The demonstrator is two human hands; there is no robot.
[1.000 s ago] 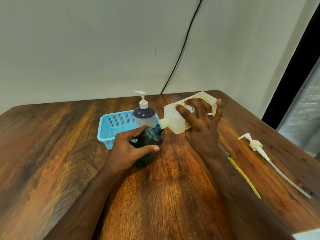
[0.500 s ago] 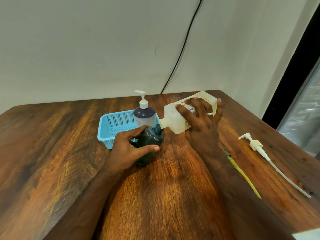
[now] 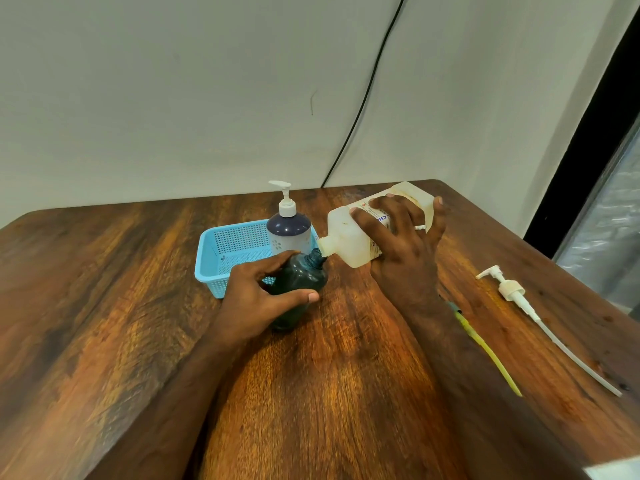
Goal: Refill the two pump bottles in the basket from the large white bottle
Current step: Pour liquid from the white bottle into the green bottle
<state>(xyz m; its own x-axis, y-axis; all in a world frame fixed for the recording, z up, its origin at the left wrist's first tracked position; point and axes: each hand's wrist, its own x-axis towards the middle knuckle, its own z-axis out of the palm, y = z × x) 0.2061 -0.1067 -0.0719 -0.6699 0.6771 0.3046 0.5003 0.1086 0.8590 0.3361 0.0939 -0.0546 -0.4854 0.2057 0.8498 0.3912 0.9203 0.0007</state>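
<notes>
Two hands at work: left hand [image 3: 256,299] wraps uncapped dark green plastic bottle [image 3: 298,285] on wooden table [image 3: 104,306]; right hand [image 3: 401,251] grips tipped large white plastic bottle [image 3: 349,237], spout at its neck, beside blue mesh basket [image 3: 225,251].

Two bare forearms reached in from below, no sleeves showing; the right hand [image 3: 405,251] wore a pale silver-looking ring [image 3: 420,227] on one finger, and the left hand [image 3: 256,299] wore nothing
</notes>
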